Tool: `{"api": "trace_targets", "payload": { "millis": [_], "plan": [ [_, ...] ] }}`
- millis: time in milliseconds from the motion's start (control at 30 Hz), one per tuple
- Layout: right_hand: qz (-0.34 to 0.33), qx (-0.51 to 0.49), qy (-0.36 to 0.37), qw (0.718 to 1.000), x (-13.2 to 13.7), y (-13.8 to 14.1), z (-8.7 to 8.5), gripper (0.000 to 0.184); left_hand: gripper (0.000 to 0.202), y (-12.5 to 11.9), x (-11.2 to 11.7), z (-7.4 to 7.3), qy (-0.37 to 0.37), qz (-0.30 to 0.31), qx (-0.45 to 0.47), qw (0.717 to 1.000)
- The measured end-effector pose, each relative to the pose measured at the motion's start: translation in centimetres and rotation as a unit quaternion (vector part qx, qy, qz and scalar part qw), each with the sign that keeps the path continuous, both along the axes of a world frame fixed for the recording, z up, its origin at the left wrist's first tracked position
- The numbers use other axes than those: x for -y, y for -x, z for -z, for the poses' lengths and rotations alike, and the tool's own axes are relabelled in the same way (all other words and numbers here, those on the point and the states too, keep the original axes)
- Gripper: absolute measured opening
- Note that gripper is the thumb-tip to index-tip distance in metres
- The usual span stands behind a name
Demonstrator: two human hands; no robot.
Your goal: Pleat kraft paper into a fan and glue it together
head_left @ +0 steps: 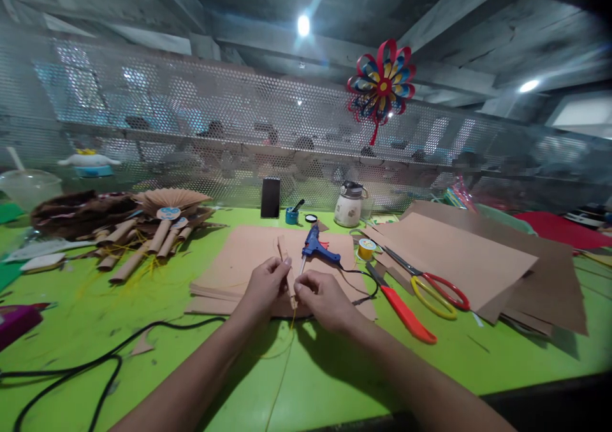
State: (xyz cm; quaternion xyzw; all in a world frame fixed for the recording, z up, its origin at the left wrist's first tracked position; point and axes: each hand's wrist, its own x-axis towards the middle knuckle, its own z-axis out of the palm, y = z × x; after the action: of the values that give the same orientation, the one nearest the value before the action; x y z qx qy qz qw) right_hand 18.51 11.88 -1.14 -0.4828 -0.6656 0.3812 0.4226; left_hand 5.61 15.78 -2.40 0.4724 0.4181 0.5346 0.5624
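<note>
My left hand (266,287) pinches a narrow folded strip of brown kraft paper (283,253), which stands nearly upright between both hands. My right hand (321,297) is closed close against the strip's right side; what its fingertips hold is too small to make out. From the strip's lower end a thin yellow thread (292,320) trails down toward the near table edge. Beneath the hands lies a stack of brown paper sheets (229,253). A blue glue gun (315,247) rests on that stack, just beyond my right hand, its black cord running off to the right.
Right of the stack are a yellow thread spool (366,249), a red-handled knife (406,314), scissors (430,285) and large brown sheets (468,247). Paper fans (172,202) with rolled handles lie left. A black cable (119,343) crosses the green table (191,368). A phone (270,197) stands behind.
</note>
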Motion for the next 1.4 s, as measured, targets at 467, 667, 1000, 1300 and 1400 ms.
{"api": "trace_targets", "payload": {
  "millis": [467,667,1000,1300,1400],
  "plan": [
    [-0.017,-0.113,0.073,0.991,0.7,0.4,-0.3,0.013,0.036,0.2,-0.3,0.1,-0.001,0.001,0.017,1.000],
    [-0.021,-0.071,0.035,0.997,0.4,0.4,0.7,0.021,0.034,0.2,-0.1,-0.1,0.018,0.010,0.039,0.999],
    [-0.038,-0.139,0.029,0.989,0.7,0.5,0.4,0.019,0.027,0.4,-0.1,-0.1,0.032,0.049,0.100,0.993],
    [-0.040,-0.168,0.067,0.983,0.6,0.7,1.0,0.032,0.023,0.6,0.1,-0.4,0.027,0.070,0.126,0.989],
    [-0.046,-0.146,0.036,0.988,0.7,0.7,0.9,0.028,0.021,0.7,0.1,-0.4,0.031,0.084,0.136,0.987]
  ]
}}
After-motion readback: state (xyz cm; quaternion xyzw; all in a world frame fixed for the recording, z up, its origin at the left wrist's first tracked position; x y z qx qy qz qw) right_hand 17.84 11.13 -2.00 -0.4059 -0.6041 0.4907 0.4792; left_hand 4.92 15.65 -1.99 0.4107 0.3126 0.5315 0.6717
